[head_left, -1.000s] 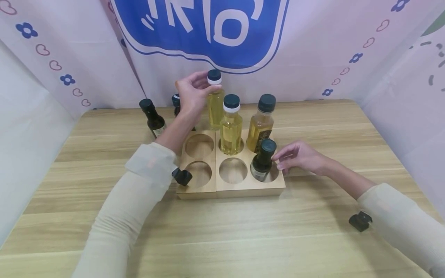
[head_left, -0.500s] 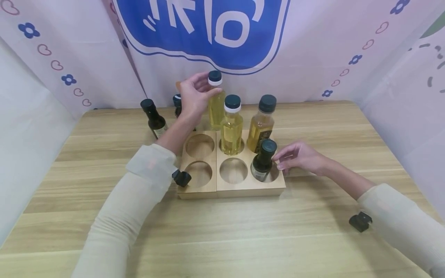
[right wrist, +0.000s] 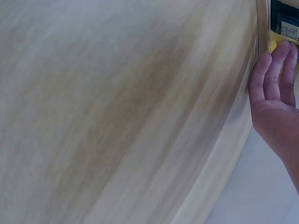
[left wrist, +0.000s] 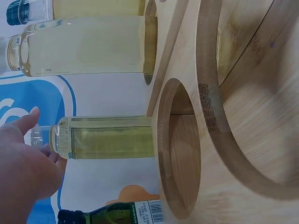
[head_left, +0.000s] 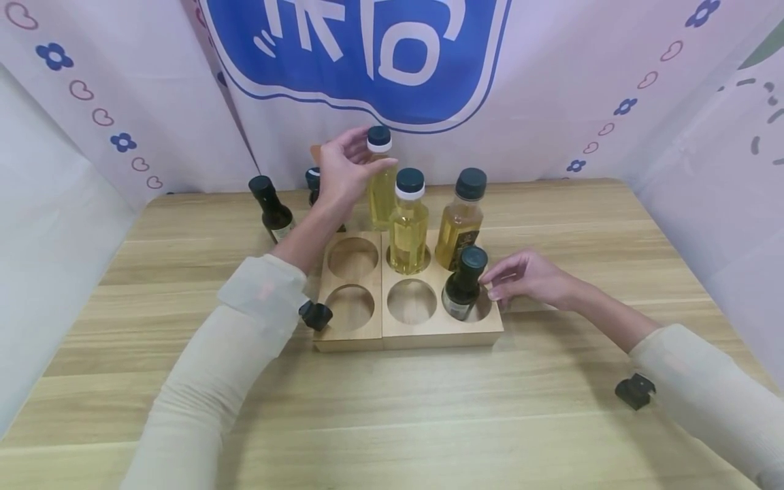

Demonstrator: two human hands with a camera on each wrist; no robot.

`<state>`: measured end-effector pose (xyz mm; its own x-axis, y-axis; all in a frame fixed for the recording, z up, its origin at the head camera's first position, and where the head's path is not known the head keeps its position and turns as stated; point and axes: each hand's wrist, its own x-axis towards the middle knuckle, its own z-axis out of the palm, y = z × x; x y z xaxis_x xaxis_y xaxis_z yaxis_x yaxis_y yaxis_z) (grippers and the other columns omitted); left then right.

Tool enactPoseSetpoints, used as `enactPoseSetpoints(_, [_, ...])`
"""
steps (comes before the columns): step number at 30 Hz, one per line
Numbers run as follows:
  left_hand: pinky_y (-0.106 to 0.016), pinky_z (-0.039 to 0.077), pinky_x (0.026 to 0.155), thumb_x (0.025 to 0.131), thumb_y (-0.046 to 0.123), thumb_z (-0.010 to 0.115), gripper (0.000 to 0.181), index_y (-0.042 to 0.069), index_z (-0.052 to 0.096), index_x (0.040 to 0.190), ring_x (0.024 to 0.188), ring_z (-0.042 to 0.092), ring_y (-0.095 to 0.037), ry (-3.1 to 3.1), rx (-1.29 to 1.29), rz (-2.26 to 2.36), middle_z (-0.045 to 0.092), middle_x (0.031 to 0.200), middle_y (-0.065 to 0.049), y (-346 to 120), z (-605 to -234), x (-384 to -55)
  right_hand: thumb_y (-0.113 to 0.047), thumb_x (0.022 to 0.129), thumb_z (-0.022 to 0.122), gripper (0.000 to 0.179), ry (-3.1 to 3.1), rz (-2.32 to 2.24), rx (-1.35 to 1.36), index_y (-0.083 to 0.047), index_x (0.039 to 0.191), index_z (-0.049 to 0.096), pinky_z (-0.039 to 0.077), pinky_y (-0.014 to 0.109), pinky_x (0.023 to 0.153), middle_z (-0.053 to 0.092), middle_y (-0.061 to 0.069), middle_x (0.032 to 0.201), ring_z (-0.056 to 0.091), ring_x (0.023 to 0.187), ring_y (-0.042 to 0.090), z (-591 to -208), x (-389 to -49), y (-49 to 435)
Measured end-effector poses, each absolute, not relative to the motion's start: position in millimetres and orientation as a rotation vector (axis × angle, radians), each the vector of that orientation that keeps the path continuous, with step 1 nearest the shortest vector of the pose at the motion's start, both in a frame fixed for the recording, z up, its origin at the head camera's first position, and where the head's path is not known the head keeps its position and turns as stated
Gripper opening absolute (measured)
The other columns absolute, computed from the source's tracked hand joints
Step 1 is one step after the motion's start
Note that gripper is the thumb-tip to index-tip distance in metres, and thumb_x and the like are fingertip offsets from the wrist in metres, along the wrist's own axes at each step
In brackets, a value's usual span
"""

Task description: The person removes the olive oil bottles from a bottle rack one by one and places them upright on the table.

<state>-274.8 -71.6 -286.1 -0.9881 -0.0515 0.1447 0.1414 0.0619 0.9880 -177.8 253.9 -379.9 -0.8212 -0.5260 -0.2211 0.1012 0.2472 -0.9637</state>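
Note:
In the head view, my left hand [head_left: 346,170] holds a clear bottle of yellow oil [head_left: 382,194] at its neck, behind the wooden rack [head_left: 442,339]. Its thumb is in front and the fingers lie behind; the left wrist view shows the bottle standing between them. My right hand [head_left: 533,279] is at the rack's right side, its fingers loosely bent and fingertips right beside a small dark bottle [head_left: 468,282]. That bottle leans in the front right hole. In the right wrist view the relaxed fingers [right wrist: 272,84] show against the rack's edge.
Another yellow oil bottle [head_left: 408,228] and an amber oil bottle [head_left: 459,224] stand in the rack's back holes. Two dark bottles stand behind to the left, one a dark green bottle [head_left: 272,211], the other partly hidden by my left arm. A printed curtain [head_left: 520,136] hangs behind the table.
The head view has shifted very slightly. Both hands and the bottles stay practically where they were.

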Motion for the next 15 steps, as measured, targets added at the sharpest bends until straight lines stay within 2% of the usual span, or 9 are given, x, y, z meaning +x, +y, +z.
enactPoseSetpoints(8, [-0.016,0.043,0.111,0.083,0.011,0.089,0.076,0.016,0.054,0.151,0.138,0.054,-0.015,-2.275,-0.119,-2.003,0.058,0.151,-0.004,-75.4,-275.8,-265.5,0.010,0.085,0.076,0.022,2.011,-1.614,-0.390,-0.002,0.103,0.078,0.064,0.033,0.069,0.078,0.004,0.097,0.072,0.075,0.018,-379.9,-178.4,253.8])
enactPoseSetpoints(15, [-0.023,0.044,0.113,0.086,0.004,0.085,0.075,0.010,0.050,0.153,0.134,0.058,-0.017,-2.255,-0.172,-1.999,0.061,0.146,-0.009,-82.2,-273.2,-256.7,0.010,0.085,0.075,0.022,2.003,-1.624,-0.400,0.002,0.105,0.076,0.064,0.033,0.069,0.078,0.006,0.098,0.071,0.073,0.018,-380.3,-178.0,253.7])
